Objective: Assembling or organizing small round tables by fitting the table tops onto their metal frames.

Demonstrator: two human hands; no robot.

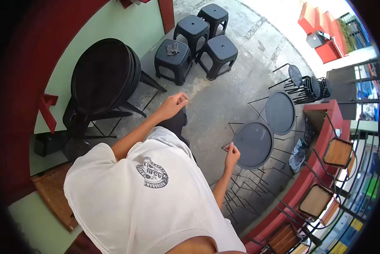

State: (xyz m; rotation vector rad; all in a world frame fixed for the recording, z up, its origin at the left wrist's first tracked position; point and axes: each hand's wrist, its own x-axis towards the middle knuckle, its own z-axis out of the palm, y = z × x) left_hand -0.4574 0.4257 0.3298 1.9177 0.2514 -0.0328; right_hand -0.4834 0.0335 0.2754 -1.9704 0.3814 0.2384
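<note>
My left hand (173,106) hangs in the air ahead of me, fingers loosely curled and the thumb apart from them, with nothing in it. It is nearest to a dark plastic stool (173,59) that carries a crumpled grey cloth (172,49). My right hand (232,157) is held lower, its fingers drawn together, and I see nothing between them. Beside it, a round dark grey tabletop (253,145) rests on thin wire legs; whether the hand touches its rim I cannot tell. A second round tabletop (280,113) stands just beyond.
Several dark stools (217,51) cluster ahead. To the left, black round tabletops (101,76) are stacked against a green wall (126,29). Small round-topped stools (312,86) are stacked at the far right. A red low wall (283,190) bears wooden-seated stools (316,200). Grey concrete floor (207,101) lies between.
</note>
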